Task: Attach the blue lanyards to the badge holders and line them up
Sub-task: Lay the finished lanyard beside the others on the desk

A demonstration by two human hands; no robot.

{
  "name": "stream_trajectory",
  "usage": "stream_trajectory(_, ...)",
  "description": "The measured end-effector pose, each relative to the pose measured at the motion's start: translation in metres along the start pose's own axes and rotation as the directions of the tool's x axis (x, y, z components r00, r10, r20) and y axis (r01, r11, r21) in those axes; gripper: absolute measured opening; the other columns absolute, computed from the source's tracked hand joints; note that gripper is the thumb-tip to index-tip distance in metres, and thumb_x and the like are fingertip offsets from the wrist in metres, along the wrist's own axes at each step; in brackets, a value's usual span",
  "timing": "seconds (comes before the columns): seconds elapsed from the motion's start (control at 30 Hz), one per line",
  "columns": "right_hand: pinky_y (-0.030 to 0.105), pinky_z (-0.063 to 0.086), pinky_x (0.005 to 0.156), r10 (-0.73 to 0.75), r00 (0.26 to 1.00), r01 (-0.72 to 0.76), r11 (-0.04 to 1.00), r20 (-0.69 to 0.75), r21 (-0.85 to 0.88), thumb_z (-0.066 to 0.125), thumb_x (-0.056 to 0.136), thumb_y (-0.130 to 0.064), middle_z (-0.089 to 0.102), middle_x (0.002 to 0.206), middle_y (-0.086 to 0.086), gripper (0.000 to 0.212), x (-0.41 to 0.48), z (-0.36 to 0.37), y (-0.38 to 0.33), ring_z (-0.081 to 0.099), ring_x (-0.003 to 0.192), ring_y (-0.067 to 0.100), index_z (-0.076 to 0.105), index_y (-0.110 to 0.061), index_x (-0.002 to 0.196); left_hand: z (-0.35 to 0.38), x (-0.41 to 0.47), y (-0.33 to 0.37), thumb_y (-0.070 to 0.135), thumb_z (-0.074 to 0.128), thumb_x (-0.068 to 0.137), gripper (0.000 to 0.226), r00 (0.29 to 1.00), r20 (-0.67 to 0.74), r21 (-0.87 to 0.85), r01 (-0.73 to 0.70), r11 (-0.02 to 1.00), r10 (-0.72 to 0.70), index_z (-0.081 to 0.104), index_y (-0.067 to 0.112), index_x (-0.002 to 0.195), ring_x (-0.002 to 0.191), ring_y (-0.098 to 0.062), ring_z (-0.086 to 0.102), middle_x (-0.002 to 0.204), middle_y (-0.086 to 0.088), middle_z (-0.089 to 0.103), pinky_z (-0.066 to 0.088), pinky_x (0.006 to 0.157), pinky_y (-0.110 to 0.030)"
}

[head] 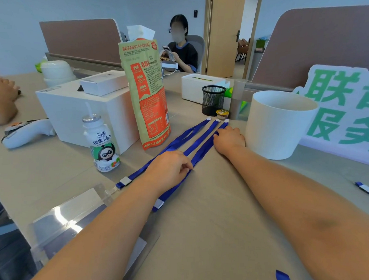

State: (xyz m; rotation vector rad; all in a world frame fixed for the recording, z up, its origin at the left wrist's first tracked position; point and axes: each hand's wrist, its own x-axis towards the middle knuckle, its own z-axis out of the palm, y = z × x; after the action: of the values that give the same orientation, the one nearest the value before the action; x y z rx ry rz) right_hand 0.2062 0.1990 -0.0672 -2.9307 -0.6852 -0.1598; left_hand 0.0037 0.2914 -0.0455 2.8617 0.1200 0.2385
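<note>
Head view: we look forward and down over both forearms onto a beige table [204,234].
Lanyards: three flat blue fabric lanyards [200,137] lie side by side, nearly parallel, running from the near left to the far right. Their white end caps [208,119] are almost level.
Badge holders: clear plastic badge holders [77,216] lie at the near left. We judge that the leftmost strap's white clip [125,181] meets one of them. The other joints are hidden by the left arm.
Left hand [170,167]: its fingertips close on the rightmost lanyard [203,150] at mid-length, pinching it.
Right hand [229,138]: it lies palm down on the far end of the same strap. We cannot tell whether it pinches or only presses.
Handling: we expect the straps to be light, limp and easily twisted, sliding freely on the smooth top. The holders look glossy and slippery.
Where to hold: we would take the strap at two spaced points and draw it taut, and grip at the clip when moving a holder.
Remaining stock: a further blue lanyard [368,191] lies well apart at the right edge.
Surroundings: a white cylindrical tub [278,125] stands just beside the right hand, and a tall orange-and-green pouch [150,94] stands beside the leftmost strap.
</note>
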Motion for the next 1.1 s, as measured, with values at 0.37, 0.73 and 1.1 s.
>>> stream_trajectory(0.37, 0.042, 0.037, 0.099, 0.002, 0.996, 0.007, 0.996, 0.095, -0.093, 0.025, 0.1, -0.037, 0.044, 0.135, 0.011, 0.045, -0.007, -0.006, -0.004, 0.039, 0.123, 0.029, 0.043, -0.014, 0.134, -0.022, 0.003, 0.003, 0.021, 0.056, 0.091, 0.036, 0.933, 0.359, 0.089, -0.068, 0.994, 0.032, 0.055, 0.018, 0.127, 0.107, -0.013, 0.049, 0.124, -0.001, 0.047, 0.035, 0.083, -0.019)
stream_trajectory(0.73, 0.042, 0.037, 0.098, 0.008, 0.997, -0.003, 0.998, 0.076, -0.068, 0.025, 0.099, -0.034, 0.045, 0.134, 0.011, 0.044, -0.009, -0.005, -0.006, 0.039, 0.122, 0.03, 0.043, -0.014, 0.134, -0.022, -0.005, -0.007, 0.026, 0.064, 0.086, 0.019, 0.914, 0.4, -0.08, 0.114, 0.99, -0.073, 0.055, 0.019, 0.1, 0.079, -0.009, 0.052, 0.092, 0.004, 0.056, 0.04, 0.064, -0.016)
stream_trajectory(1.1, 0.042, 0.039, 0.098, -0.005, 0.999, 0.006, 0.999, 0.033, -0.038, 0.029, 0.1, -0.03, 0.047, 0.132, 0.014, 0.04, -0.011, -0.004, -0.004, 0.042, 0.12, 0.031, 0.044, -0.011, 0.131, -0.037, -0.011, -0.01, 0.019, 0.071, 0.08, 0.039, 0.859, 0.506, -0.069, 0.127, 0.989, -0.075, 0.055, 0.021, 0.115, 0.078, -0.003, 0.053, 0.099, 0.005, 0.057, 0.041, 0.064, -0.014)
